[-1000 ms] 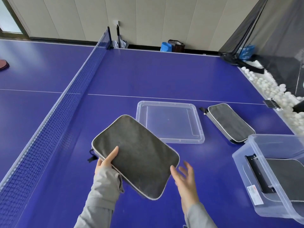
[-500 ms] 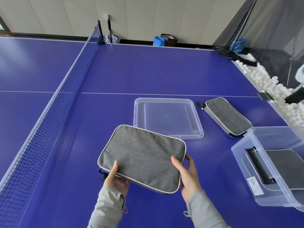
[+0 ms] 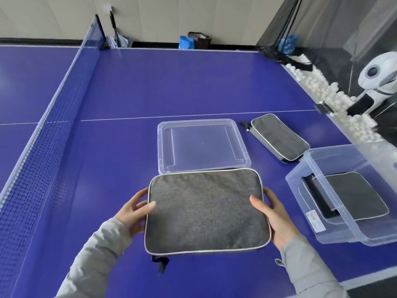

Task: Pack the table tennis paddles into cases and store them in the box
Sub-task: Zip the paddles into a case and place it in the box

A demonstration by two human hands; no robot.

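I hold a grey fabric paddle case (image 3: 205, 211) with pale piping flat above the blue table, its zipper pull dangling at the near edge. My left hand (image 3: 134, 212) grips its left side and my right hand (image 3: 274, 220) grips its right side, thumbs on top. A second grey case (image 3: 279, 137) lies on the table further right. The clear plastic box (image 3: 311, 214) stands at the right with another grey case (image 3: 354, 198) lying inside it.
The clear box lid (image 3: 203, 145) lies flat just beyond the held case. The table net (image 3: 53, 100) runs along the left. Several white balls (image 3: 330, 97) line the table's right edge beside a white ball machine (image 3: 378, 80) and dark netting.
The case has turned from a slanted pose to square and level. My right hand, open and apart a second ago, now grips the case's right side. The view has shifted left.
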